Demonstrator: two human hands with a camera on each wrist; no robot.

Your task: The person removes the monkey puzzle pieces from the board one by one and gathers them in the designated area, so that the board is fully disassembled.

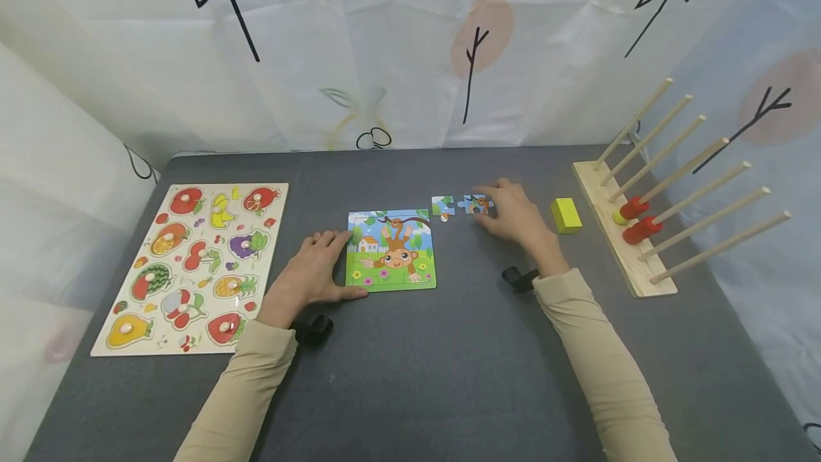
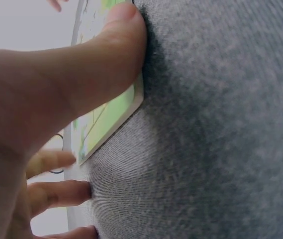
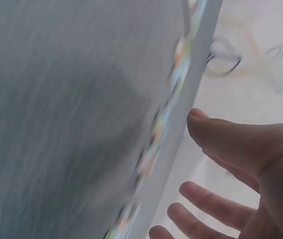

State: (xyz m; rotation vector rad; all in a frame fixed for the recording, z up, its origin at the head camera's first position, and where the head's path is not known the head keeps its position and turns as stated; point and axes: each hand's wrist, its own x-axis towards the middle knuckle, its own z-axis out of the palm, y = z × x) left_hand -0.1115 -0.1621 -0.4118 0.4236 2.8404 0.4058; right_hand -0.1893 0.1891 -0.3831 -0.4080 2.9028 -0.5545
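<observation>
A square jigsaw puzzle [image 1: 391,252] with a monkey picture lies flat on the dark table. My left hand [image 1: 312,269] rests at its left side, fingertips by the left edge and the thumb at the near left corner. In the left wrist view the thumb [image 2: 116,45] lies across the puzzle's edge, the other fingers stretched out. Right of the puzzle's far corner lie loose jigsaw pieces [image 1: 442,206], in blue, green and orange. Over the rightmost ones is my right hand [image 1: 513,214], its fingers spread with nothing between them. The right wrist view blurs the pieces.
A fruit peg puzzle board [image 1: 256,194] lies to the left. A yellow block [image 1: 566,216] sits right of my right hand. Farther right stands a wooden rack [image 1: 648,280] with tall tilted pegs and several red and yellow beads. A printed curtain [image 1: 398,55] hangs behind the table.
</observation>
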